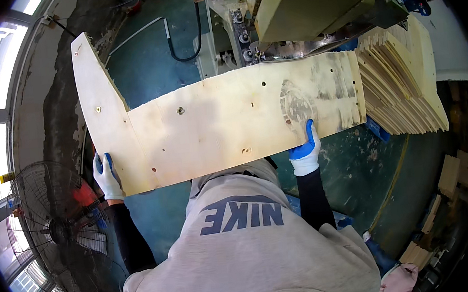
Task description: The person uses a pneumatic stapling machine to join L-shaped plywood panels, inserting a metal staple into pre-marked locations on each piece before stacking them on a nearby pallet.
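A large L-shaped plywood panel (215, 125) stretches across in front of my body, with a narrow arm rising at its left end. Several small holes and metal inserts dot its face, and dark smudges mark the right part. My left hand (107, 174), in a white and blue glove, grips the lower left corner. On the lower edge toward the right, my right hand (307, 151) holds on with its blue thumb lying on the face; the other fingers are hidden beneath. The panel's far edge lies close to a green machine (311, 6).
At the right leans a stack of similar plywood pieces (400, 76). A caged floor fan (57, 228) stands at the left by the windows. Wood offcuts (449, 174) lie at the far right. A black hose (186, 58) curves over the green floor beyond the panel.
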